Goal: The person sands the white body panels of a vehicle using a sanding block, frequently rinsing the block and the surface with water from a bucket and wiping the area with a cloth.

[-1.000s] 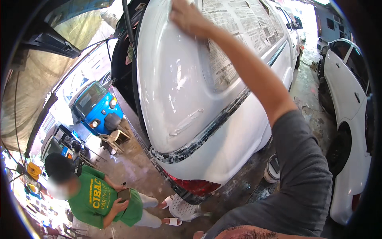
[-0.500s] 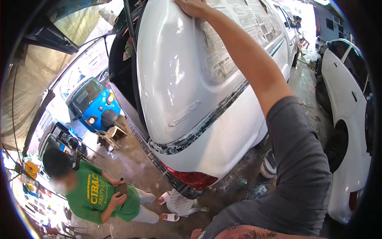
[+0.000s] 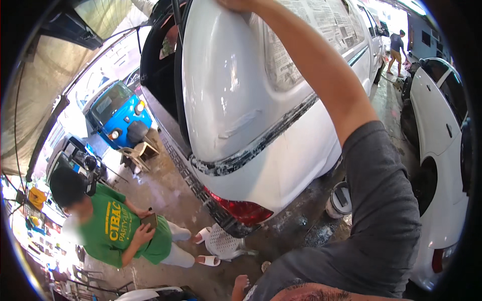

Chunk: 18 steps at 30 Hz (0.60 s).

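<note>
My right hand point(image 3: 237, 4) reaches up to the top of a white vehicle's rear corner panel point(image 3: 213, 95), against its surface. The upper picture edge cuts off the fingers, so whether anything is in them is hidden. Newspaper sheets point(image 3: 286, 62) cover the side window behind my forearm. A pale smear point(image 3: 241, 124) marks the lower panel, above a dark trim strip point(image 3: 241, 164) with whitish patches. Below sits the red tail light point(image 3: 241, 209). My left hand is out of view.
A person in a green shirt point(image 3: 113, 223) stands at lower left holding a small dark object. A perforated white stool point(image 3: 223, 242) is below the bumper. A bucket point(image 3: 335, 206) stands beside the vehicle. A white car point(image 3: 434, 120) is at right, a blue vehicle point(image 3: 118, 118) at left.
The view has shifted, so the vehicle sits slightly further right and my right hand is cut off more by the upper edge. A walking person now shows at far right.
</note>
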Motion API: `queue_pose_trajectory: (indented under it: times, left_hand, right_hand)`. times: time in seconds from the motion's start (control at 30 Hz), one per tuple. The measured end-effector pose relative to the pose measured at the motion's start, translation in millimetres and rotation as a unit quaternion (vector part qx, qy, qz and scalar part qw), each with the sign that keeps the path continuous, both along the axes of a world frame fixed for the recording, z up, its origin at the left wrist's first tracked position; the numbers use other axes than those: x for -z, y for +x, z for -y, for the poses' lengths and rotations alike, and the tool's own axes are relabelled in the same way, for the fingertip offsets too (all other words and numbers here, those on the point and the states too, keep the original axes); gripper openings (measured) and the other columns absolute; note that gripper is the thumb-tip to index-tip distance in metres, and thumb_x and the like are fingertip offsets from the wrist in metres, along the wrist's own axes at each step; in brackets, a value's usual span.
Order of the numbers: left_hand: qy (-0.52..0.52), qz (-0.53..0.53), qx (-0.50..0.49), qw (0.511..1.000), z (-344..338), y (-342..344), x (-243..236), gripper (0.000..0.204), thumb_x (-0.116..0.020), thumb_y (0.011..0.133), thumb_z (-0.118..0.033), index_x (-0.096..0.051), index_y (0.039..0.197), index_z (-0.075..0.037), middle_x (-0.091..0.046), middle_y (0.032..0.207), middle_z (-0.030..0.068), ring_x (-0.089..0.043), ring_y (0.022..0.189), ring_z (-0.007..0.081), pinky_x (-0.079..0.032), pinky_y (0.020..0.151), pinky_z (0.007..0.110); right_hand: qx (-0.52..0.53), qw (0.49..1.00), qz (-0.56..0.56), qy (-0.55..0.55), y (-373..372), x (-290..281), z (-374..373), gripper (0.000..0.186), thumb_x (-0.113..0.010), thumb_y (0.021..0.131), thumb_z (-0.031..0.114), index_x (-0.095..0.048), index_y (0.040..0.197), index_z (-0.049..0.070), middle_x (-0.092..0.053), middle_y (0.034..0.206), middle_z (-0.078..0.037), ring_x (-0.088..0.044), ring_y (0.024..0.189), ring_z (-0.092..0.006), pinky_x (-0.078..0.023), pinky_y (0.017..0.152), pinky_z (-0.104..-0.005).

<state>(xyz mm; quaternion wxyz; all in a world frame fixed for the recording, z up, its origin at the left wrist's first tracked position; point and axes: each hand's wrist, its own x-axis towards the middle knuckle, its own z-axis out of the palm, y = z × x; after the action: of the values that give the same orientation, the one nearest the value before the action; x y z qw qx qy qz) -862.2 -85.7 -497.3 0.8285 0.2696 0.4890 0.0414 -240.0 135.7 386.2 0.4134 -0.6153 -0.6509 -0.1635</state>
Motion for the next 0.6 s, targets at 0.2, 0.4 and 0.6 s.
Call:
queue_pose_trajectory:
  times: [0.2,0.4,0.6]
  left_hand:
    - [0.281,-0.142,-0.006,0.949,9,38,-62,0.018,-0.057,0.101,-0.022,-0.066,0.095,-0.007,-0.064,0.072,0.0039,-0.059,0.059,0.0140,-0.047,0.051,0.031]
    - [0.595,-0.026,0.010,0.803,-99,128,-260,0.019,-0.057,0.103,-0.020,-0.067,0.099,-0.004,-0.060,0.074,0.0011,-0.055,0.067,0.0096,-0.045,0.061,0.028]
    - [0.767,0.086,-0.185,0.608,-161,185,-533,0.026,-0.049,0.108,-0.024,-0.063,0.106,-0.003,-0.055,0.088,-0.0006,-0.047,0.075,0.0091,-0.040,0.069,0.024]
  right_hand:
    - [0.144,0.898,0.312,0.274,-97,104,-4,0.064,-0.047,0.103,0.044,-0.046,0.146,-0.004,-0.045,0.153,-0.021,-0.035,0.148,-0.0353,-0.020,0.125,-0.0462]
    - [0.048,0.917,0.381,0.109,-213,229,85,0.068,-0.051,0.099,0.046,-0.049,0.143,-0.006,-0.041,0.155,-0.023,-0.033,0.148,-0.0344,-0.022,0.124,-0.0461]
    - [-0.044,0.955,0.288,0.059,-244,273,134,0.063,-0.059,0.095,0.033,-0.048,0.142,-0.006,-0.042,0.154,-0.022,-0.037,0.146,-0.0349,-0.026,0.122,-0.0476]
